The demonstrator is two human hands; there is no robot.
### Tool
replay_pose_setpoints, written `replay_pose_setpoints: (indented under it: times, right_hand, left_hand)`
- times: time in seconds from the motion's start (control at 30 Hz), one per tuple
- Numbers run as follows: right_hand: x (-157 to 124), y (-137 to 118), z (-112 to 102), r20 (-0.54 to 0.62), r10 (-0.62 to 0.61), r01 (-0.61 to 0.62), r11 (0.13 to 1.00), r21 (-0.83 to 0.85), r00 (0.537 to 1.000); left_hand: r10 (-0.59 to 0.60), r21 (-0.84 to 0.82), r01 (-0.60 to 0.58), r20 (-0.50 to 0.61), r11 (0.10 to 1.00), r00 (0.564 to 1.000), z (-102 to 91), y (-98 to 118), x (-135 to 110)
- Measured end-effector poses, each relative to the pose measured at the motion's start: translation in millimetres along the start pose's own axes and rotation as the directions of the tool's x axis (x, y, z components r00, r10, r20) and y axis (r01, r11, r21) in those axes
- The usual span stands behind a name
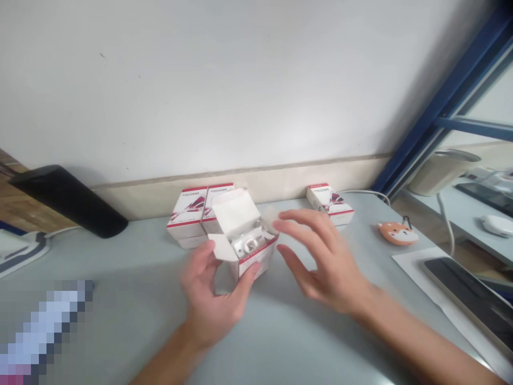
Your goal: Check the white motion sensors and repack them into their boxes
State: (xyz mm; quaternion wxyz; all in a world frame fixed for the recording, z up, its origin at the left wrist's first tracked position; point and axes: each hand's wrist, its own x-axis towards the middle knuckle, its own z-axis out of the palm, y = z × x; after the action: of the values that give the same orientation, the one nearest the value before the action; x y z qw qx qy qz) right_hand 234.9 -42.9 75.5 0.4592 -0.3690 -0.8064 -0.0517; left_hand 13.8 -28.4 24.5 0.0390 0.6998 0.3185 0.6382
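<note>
In the middle of the head view, my left hand (pixel 214 297) grips a small white and red cardboard box (pixel 256 261), its thumb on the near face and fingers at the left side. The box's lid and side flaps stand open. Inside sits a white and silvery device (pixel 250 244) with a round metal part; its exact kind I cannot make out. My right hand (pixel 320 256) hovers just right of the box, thumb and fingers apart, nothing between them. Near its fingertips a translucent pale piece (pixel 271 216) shows at the box's right edge, blurred.
Two closed boxes (pixel 188 214) stand behind on the left, another box (pixel 331 205) by the wall. A black cylinder (pixel 72 200) leans at far left. An orange animal-faced pouch (pixel 397 233) and a dark phone-like slab (pixel 468 294) on white paper lie right. A pixelated object (pixel 44 326) is front left.
</note>
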Motion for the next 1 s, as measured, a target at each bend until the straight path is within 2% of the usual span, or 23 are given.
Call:
replay_pose_setpoints:
  times: [0.07,0.13,0.2,0.27,0.33,0.4,0.47,0.57,0.63,0.67,0.77,0.93,1.0]
  right_hand:
    - [-1,-4,5,-0.077,0.152,-0.142,0.983,0.117,0.985]
    - [-3,-5,7,-0.031,0.264,-0.248,0.936,0.249,0.964]
    - [-4,-5,9,0.077,0.273,-0.283,0.902,0.325,0.959]
    - [-5,-3,8,0.171,0.225,-0.274,0.888,0.369,0.959]
    - [-4,-3,7,0.212,0.195,-0.270,0.866,0.422,0.958]
    - [-1,-4,5,0.224,0.217,-0.302,0.825,0.478,0.950]
    - [1,-7,5,0.243,0.292,-0.380,0.737,0.559,0.925]
    - [2,-9,6,0.309,0.408,-0.495,0.506,0.706,0.859]
    - [1,-9,8,0.332,0.438,-0.514,0.405,0.756,0.835]
    - [0,-8,8,0.328,0.445,-0.512,0.396,0.763,0.833]
    - [-2,-5,9,0.297,0.449,-0.500,0.448,0.741,0.843]
    - [-2,-2,9,0.241,0.398,-0.438,0.542,0.717,0.885]
    - [-2,-1,7,0.210,0.373,-0.407,0.593,0.695,0.904]
  left_hand:
    - [-0.084,-0.081,0.086,0.025,0.993,0.996,1.3,4,-1]
    - [-0.159,-0.121,0.174,0.120,0.977,0.980,0.2,8,-2]
    - [-0.210,-0.113,0.239,0.219,0.964,0.953,-2.6,9,-2]
    - [-0.208,-0.098,0.247,0.301,0.964,0.930,-5.5,8,-3]
    - [-0.164,-0.112,0.216,0.353,0.970,0.921,-7.6,5,-4]
    - [-0.129,-0.137,0.192,0.376,0.972,0.918,-8.8,4,-4]
    - [-0.107,-0.151,0.177,0.386,0.973,0.916,-9.4,4,-3]
    - [-0.089,-0.181,0.175,0.401,0.968,0.912,-10.2,4,-1]
    - [-0.100,-0.194,0.195,0.414,0.961,0.905,-10.5,3,0]
    - [-0.112,-0.196,0.210,0.421,0.958,0.900,-10.4,3,0]
    - [-0.150,-0.189,0.251,0.430,0.949,0.890,-8.2,1,-2]
    - [-0.153,-0.313,0.263,0.336,0.913,0.929,0.2,3,-6]
    - [-0.158,-0.311,0.258,0.310,0.915,0.937,1.7,4,-6]
